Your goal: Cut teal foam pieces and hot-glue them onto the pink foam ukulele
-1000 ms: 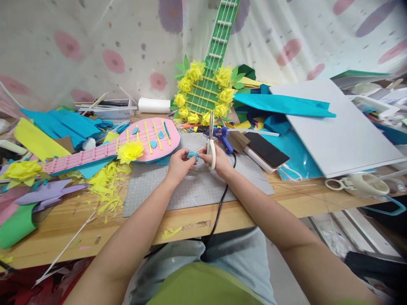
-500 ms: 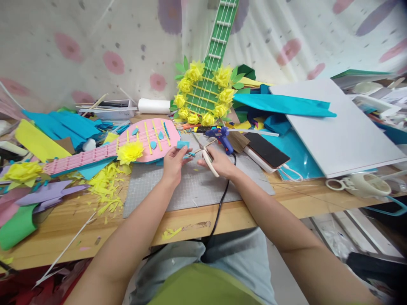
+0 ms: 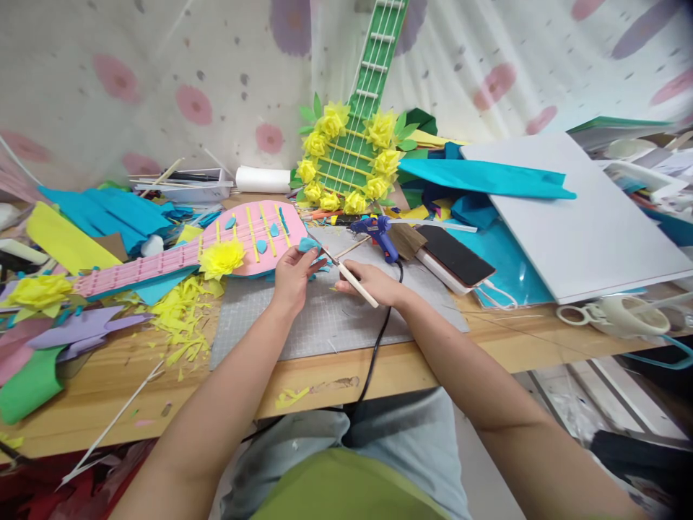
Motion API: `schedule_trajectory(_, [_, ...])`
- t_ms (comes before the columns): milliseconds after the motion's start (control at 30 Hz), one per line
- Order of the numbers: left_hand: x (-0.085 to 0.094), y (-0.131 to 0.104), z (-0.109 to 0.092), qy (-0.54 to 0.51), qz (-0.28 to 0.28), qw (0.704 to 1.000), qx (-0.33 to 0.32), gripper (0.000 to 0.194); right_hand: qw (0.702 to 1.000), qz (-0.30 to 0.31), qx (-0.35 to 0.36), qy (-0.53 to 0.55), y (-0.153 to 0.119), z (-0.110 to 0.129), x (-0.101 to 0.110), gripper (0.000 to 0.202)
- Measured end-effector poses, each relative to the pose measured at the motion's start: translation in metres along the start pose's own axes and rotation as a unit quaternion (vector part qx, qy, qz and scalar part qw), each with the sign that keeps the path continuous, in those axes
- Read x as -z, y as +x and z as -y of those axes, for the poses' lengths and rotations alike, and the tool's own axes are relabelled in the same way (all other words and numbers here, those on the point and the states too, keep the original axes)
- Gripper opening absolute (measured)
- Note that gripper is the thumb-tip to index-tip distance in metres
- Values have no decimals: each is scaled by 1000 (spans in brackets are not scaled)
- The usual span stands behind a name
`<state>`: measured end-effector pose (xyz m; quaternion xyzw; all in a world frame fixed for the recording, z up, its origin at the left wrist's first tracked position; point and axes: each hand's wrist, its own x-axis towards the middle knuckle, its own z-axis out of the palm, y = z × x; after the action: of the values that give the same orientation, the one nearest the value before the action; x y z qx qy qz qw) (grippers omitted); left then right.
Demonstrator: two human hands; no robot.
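My left hand [image 3: 293, 276] pinches a small blue paper piece [image 3: 308, 244] above the grey cutting mat [image 3: 254, 318]. White-handled scissors [image 3: 358, 282] are held in my right hand [image 3: 373, 283], their blades together and reaching to the blue piece. Left of my hands lies a pink paper guitar [image 3: 246, 231] with yellow strips, blue petals and a yellow flower. A thin stick [image 3: 353, 248] and small blue scraps lie on the mat just behind and between the hands.
Behind the mat stands a green guitar [image 3: 346, 162] ringed with yellow flowers. A blue glue gun [image 3: 382, 237], its black cord crossing the mat, and a phone [image 3: 455, 254] are at the right, before a white board [image 3: 585, 217]. Yellow shreds [image 3: 181, 318] litter the left.
The scissors' handles have come together and the blades have closed at the blue piece. The blue piece looks smaller and is tilted differently. My left hand has shifted slightly left.
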<state>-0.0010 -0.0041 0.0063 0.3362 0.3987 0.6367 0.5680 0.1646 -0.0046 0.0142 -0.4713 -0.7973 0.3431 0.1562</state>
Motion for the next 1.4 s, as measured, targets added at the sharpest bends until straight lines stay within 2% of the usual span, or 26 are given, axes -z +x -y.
schedule_trajectory(500, [4, 3, 1, -27, 16, 999, 15, 26, 998, -3, -19, 57, 1, 3, -1, 49])
schedule_trajectory(767, [2, 2, -4, -29, -27, 999, 4, 26, 997, -3, -19, 76, 1, 1, -2, 48])
schedule_trajectory(1400, [1, 2, -10, -10, -56, 998, 6, 27, 999, -20, -29, 33, 2, -6, -2, 44])
